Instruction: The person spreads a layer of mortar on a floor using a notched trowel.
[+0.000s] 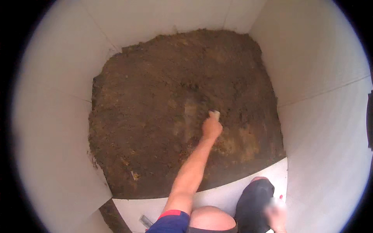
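My left hand (212,127) reaches out over a brown, rough layer of damp mortar or soil (143,93) that covers the recessed floor. Its fingers are closed around a small pale piece (216,114), which stands just above or against the brown surface. What kind of piece it is, I cannot make out. My right hand (276,219) is low at the right, beside my dark-covered knee (254,198). A whitish blur covers its fingers, so its grip is hidden. A small red spot shows just above it.
Pale tiled walls (326,77) with thin joints enclose the brown floor on the left, back and right. A white ledge (229,188) runs along the near edge under my knees. On it lies a grey metal-looking flat piece (146,221) by my left sleeve.
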`<state>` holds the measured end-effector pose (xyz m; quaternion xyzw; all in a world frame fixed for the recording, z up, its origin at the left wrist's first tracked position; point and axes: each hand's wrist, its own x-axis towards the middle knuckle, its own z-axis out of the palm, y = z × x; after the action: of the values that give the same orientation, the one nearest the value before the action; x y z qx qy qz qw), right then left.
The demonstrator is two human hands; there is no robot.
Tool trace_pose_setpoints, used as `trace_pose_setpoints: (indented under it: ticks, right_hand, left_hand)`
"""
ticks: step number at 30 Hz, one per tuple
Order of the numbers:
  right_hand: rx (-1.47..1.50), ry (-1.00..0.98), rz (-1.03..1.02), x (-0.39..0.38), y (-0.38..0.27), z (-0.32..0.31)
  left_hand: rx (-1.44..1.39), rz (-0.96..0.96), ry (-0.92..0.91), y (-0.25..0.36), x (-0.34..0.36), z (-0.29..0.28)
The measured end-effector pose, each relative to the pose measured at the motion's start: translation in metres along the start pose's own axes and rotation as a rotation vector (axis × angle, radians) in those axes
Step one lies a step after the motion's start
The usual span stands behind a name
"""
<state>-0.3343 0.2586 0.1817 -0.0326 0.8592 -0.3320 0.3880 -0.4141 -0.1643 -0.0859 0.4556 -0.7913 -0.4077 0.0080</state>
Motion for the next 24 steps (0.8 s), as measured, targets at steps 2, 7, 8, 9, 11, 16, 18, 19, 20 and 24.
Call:
trace_pose_setpoints:
  ticks: [2,7,8,9,11,16,18,19,20,24]
  right_hand:
    - [-0.043,0.008,-0.008,0.001,-0.009,0.000]
    - [0.021,0.030,-0.014,-0.017,-0.014,0.014]
    - [0.048,0.022,-0.046,-0.020,-0.014,0.019]
    - [0.021,0.000,-0.028,-0.023,-0.015,0.022]
    - [-0.068,0.012,0.040,-0.024,-0.046,0.034]
    - [0.015,-0.033,0.122,-0.030,-0.035,0.024]
    - [0.026,-0.039,0.173,-0.027,-0.029,0.024]
    - [-0.052,-0.051,0.195,-0.029,-0.047,0.028]
    - [-0.082,-0.038,0.192,-0.034,-0.045,0.032]
    - [-0.063,0.019,0.151,-0.039,-0.026,0.012]
  left_hand:
    - [0.033,0.041,-0.096,0.015,-0.011,0.007]
    - [0.062,0.095,-0.261,0.038,-0.029,0.001]
    - [0.080,0.114,-0.280,0.042,-0.031,-0.001]
    - [0.077,0.106,-0.263,0.044,-0.032,0.002]
    - [0.069,0.116,-0.261,0.045,-0.035,0.011]
    - [0.136,0.185,-0.272,0.070,-0.039,0.020]
    - [0.128,0.278,-0.239,0.069,-0.042,0.028]
    - [0.160,0.317,-0.278,0.073,-0.047,0.020]
    - [0.192,0.354,-0.316,0.077,-0.052,0.012]
    - [0.262,0.606,-0.373,0.104,-0.081,0.063]
